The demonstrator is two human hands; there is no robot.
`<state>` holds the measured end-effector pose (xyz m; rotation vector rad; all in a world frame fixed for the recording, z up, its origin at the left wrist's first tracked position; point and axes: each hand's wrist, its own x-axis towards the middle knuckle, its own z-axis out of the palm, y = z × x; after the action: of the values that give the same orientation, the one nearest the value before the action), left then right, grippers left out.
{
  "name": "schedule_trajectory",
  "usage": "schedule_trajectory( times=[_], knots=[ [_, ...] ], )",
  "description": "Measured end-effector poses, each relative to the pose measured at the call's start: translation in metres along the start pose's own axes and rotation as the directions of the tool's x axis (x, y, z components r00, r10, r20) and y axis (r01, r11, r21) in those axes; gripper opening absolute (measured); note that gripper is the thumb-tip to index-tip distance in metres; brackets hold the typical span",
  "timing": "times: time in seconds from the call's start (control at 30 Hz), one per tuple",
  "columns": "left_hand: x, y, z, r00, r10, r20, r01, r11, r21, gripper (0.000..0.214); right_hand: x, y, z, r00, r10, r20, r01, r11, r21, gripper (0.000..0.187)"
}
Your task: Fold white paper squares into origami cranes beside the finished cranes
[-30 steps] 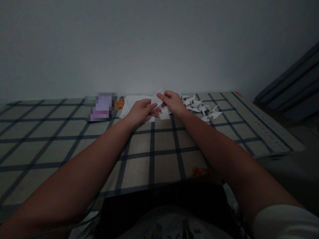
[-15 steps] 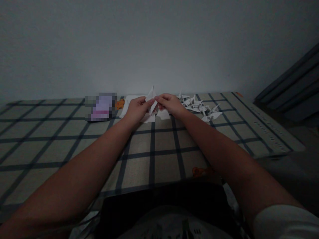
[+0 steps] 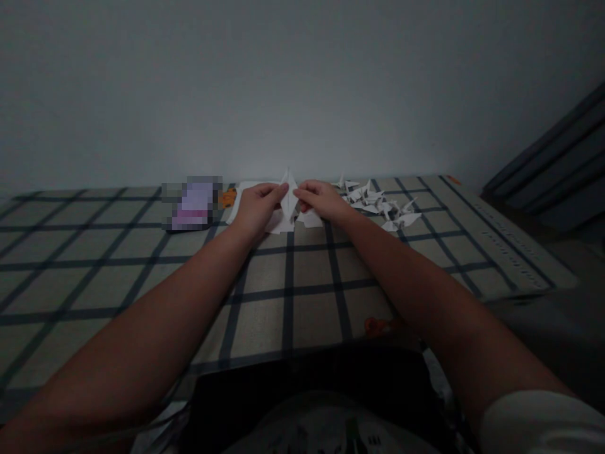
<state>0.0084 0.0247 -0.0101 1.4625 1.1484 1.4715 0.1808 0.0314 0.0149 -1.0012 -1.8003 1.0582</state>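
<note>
Both my arms reach far across a checked cloth [image 3: 293, 296] toward the wall. My left hand [image 3: 258, 205] and my right hand [image 3: 321, 198] pinch a small folded white paper piece [image 3: 288, 195] between them, its point standing upright. Each hand's fingers are closed on one side of it. Under and behind my hands lie flat white paper sheets [image 3: 309, 219]. Just right of my right hand sits a heap of several folded white paper cranes [image 3: 378, 205].
A blurred purplish object [image 3: 193, 203] lies left of my hands, with something orange [image 3: 228, 198] beside it. A plain wall rises right behind the surface. The cloth's right edge [image 3: 520, 252] drops off toward a dark slatted thing [image 3: 558, 170]. A small orange scrap [image 3: 375, 326] lies near me.
The folded paper has turned from slanting to the right to standing upright, and my hands have drawn close on either side of it.
</note>
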Motion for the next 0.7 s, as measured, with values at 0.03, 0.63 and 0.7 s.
schedule_trajectory(
  times=[0.03,0.63,0.7],
  knots=[
    [0.0,-0.001,0.0,1.0,0.0,-0.008,0.0,1.0,0.005,0.034,0.0,-0.001,0.0,1.0,-0.001,0.007,0.001,1.0,0.003,0.024],
    [0.002,0.0,0.002,0.999,-0.01,-0.043,0.005,0.993,-0.117,0.023,0.004,0.016,0.0,0.98,-0.114,0.163,0.101,0.991,0.089,0.025],
    [0.0,0.004,0.003,0.999,-0.031,-0.012,0.029,0.989,-0.145,0.025,0.003,0.014,-0.001,0.976,-0.103,0.192,0.089,0.993,0.081,0.023]
  ],
)
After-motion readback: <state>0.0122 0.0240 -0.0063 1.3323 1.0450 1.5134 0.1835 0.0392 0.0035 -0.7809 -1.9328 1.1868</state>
